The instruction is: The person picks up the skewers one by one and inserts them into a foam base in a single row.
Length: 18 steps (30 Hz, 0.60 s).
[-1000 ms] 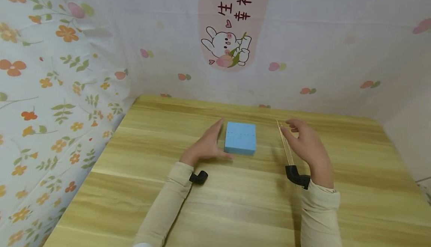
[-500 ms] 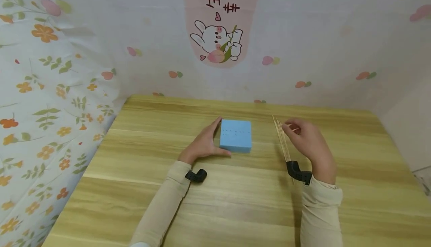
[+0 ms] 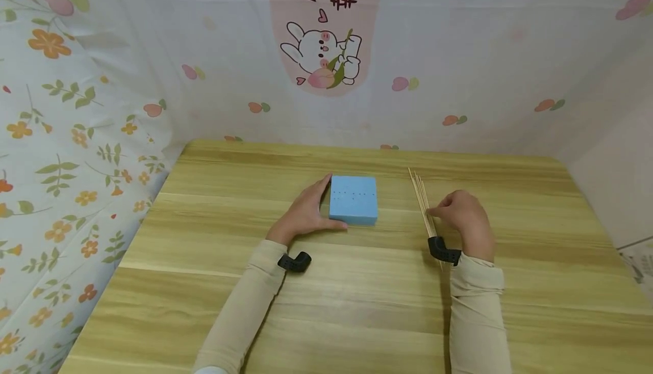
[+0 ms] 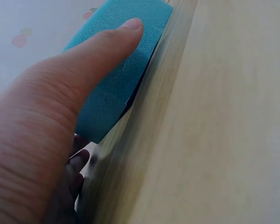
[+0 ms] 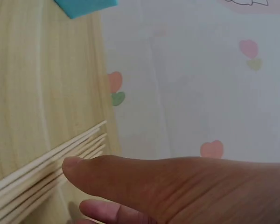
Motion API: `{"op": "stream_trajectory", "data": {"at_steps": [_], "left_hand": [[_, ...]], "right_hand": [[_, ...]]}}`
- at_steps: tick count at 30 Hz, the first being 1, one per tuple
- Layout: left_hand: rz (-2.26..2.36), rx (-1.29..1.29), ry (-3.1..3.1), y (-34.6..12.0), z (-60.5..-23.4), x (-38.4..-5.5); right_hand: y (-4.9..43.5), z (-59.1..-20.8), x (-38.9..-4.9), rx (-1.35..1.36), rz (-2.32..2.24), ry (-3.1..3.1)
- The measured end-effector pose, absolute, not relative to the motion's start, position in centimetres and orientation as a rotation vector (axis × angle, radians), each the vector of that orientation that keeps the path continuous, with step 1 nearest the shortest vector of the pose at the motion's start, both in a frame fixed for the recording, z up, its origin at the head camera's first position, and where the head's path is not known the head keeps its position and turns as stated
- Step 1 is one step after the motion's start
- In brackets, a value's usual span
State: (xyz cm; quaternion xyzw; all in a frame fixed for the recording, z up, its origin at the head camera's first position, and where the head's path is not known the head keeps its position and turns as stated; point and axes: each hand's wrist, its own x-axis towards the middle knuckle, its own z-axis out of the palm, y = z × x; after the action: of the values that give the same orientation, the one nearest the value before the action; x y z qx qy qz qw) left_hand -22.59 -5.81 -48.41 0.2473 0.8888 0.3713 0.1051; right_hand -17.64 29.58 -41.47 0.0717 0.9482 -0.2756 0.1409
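Observation:
A light-blue foam block (image 3: 353,195), with rows of small holes in its top, lies flat on the wooden table (image 3: 352,306). My left hand (image 3: 306,209) holds the block at its left side, the thumb (image 4: 116,39) along the front face and the fingers toward the far left corner. To the right lies a loose bundle of thin bamboo skewers (image 3: 420,198). My right hand (image 3: 466,215) is bent over them, its thumb (image 5: 98,175) at the skewers. The right wrist view shows a gap between thumb and fingers, with no skewer seen gripped.
A black wrist mount (image 3: 444,251) on the right sleeve covers the near part of the skewers. Another black mount (image 3: 296,261) sits on the left wrist. Patterned white cloth (image 3: 214,51) hangs behind the table and at its left.
My right hand has drawn back toward the near part of the skewers, its fingers curling more. The left hand has closed in on the block. The head view has shifted slightly.

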Motion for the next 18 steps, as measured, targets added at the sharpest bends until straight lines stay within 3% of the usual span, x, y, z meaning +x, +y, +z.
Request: {"op": "stream_trajectory", "data": {"at_steps": [18], "left_hand": [[1.082,0.759,2.633,-5.91,-48.60,-22.43]], "right_hand": [[29.36,-42.48,-17.92,0.248,-0.791,2.708]]}}
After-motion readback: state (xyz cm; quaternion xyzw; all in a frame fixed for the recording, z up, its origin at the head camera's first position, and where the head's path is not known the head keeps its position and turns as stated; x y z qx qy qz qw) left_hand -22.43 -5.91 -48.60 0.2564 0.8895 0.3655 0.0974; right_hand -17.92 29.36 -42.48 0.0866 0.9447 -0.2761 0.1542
